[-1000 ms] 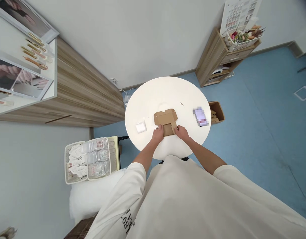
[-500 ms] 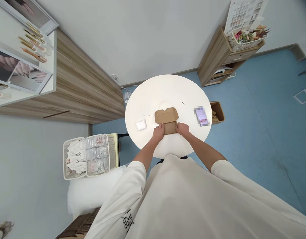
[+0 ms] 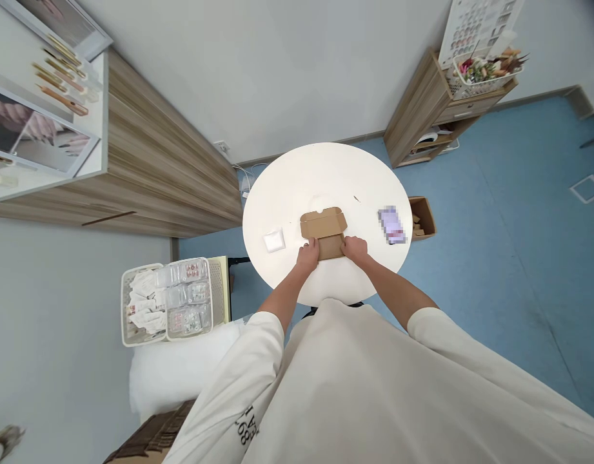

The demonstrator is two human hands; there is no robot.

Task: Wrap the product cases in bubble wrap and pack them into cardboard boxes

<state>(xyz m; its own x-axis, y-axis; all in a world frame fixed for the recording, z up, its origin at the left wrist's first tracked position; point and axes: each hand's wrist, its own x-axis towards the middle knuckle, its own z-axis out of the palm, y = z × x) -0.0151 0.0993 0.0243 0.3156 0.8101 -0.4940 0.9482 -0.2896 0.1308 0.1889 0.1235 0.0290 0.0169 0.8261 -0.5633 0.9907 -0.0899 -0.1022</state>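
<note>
A small brown cardboard box [image 3: 324, 225] lies on the round white table [image 3: 326, 164], its lid flap raised on the far side and its shallow tray part nearest me. My left hand [image 3: 307, 255] grips the box's left side wall, fingers closed over the edge. At the opposite side, my right hand [image 3: 355, 249] is closed on the right wall. To the left of the box rests a flat white packet [image 3: 274, 240]. A purple, pixelated phone-like object [image 3: 392, 225] lies to the right.
An open carton [image 3: 422, 218] with brown cardboard pieces stands on the floor right of the table. White baskets [image 3: 167, 337] of packaged items are at the left. A wooden cabinet [image 3: 171, 167] and a small shelf unit [image 3: 415, 109] stand by the wall. A tiny dark scrap [image 3: 356, 199] lies on the table.
The right side flap, upright and partly folded a second ago, is now down inside the right wall under my right hand. My left hand has stayed on the left wall.
</note>
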